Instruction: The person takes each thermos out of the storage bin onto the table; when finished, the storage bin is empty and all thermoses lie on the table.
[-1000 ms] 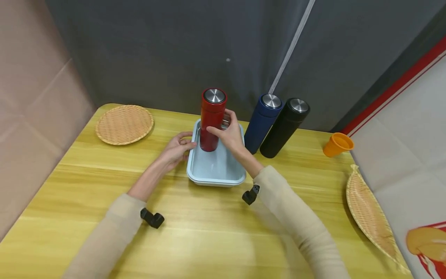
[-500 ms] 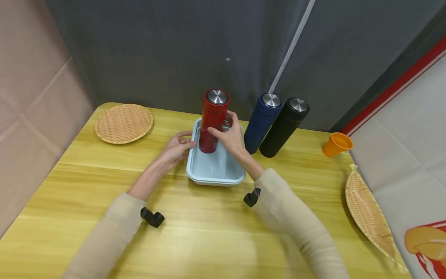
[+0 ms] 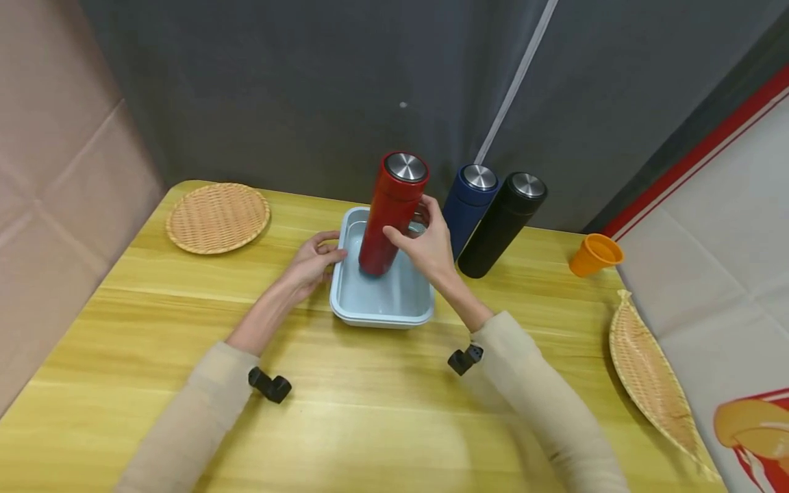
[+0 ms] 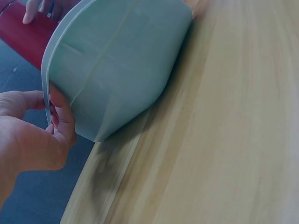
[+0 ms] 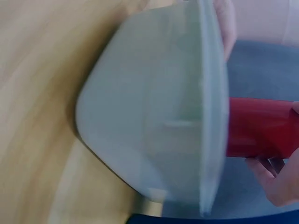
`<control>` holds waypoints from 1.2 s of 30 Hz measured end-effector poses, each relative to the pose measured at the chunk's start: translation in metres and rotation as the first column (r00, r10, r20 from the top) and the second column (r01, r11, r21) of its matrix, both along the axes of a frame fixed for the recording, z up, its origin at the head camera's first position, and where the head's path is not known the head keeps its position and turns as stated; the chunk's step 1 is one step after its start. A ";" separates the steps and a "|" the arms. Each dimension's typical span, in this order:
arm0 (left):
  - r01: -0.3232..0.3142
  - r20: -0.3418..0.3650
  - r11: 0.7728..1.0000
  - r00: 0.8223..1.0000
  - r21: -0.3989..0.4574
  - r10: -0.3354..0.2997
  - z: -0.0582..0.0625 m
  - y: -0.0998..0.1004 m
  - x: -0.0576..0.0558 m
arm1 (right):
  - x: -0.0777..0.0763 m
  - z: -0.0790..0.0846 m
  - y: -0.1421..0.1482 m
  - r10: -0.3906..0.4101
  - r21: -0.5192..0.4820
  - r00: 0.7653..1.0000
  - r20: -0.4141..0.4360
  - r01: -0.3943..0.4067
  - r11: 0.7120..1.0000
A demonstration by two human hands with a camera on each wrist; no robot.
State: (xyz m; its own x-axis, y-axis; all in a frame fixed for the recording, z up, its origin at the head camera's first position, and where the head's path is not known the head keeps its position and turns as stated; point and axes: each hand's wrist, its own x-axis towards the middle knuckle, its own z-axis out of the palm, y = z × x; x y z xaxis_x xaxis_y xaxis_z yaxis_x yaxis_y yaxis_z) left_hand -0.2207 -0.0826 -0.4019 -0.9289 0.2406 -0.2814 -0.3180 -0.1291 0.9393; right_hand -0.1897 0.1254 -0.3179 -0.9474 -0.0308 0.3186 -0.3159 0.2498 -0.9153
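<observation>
In the head view a red thermos [image 3: 394,216] with a silver lid leans to the right inside a pale blue plastic tub [image 3: 385,301]. My right hand [image 3: 428,239] grips the thermos from its right side. Whether its base touches the tub's floor I cannot tell. My left hand [image 3: 311,263] holds the tub's left rim. In the left wrist view the thumb and fingers of that hand [image 4: 37,133] pinch the rim. The right wrist view shows the right hand [image 5: 280,182] on the thermos [image 5: 261,128] above the tub's rim.
A blue thermos [image 3: 465,205] and a black thermos [image 3: 502,226] stand right of the tub. An orange cup [image 3: 594,255] and a leaf-shaped woven tray [image 3: 653,383] lie along the table's right side. A round woven mat [image 3: 218,219] lies at the back left.
My right hand has moved right and carried the red thermos with it. The thermos has gone from nearly upright to leaning right. The left hand and the tub have stayed in place.
</observation>
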 end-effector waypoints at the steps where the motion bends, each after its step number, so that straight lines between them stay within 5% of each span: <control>1: 0.000 0.002 1.000 1.000 -0.001 0.000 0.000 0.000 0.000 | 0.005 0.006 0.002 0.001 0.002 1.000 -0.006 -0.001 1.000; 13: 0.012 0.006 1.000 1.000 -0.020 -0.012 0.000 0.000 -0.001 | 0.028 0.040 0.025 -0.007 0.066 0.998 -0.063 0.012 0.998; 21: 0.011 -0.009 1.000 1.000 -0.023 -0.012 -0.002 -0.004 0.000 | 0.017 0.023 0.050 -0.048 0.053 0.993 -0.106 0.053 0.997; 36: 0.014 -0.002 1.000 1.000 -0.015 -0.014 -0.001 -0.005 0.000 | 0.038 0.027 0.092 -0.109 0.051 0.982 -0.151 0.118 0.992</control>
State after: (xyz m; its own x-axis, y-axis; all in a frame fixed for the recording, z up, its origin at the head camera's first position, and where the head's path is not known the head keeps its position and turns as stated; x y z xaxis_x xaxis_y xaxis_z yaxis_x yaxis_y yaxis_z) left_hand -0.2207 -0.0877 -0.4032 -0.9260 0.2495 -0.2834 -0.3179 -0.1103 0.9417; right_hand -0.1515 0.2176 -0.2910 -0.8883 0.0511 0.4564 -0.4134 0.3440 -0.8431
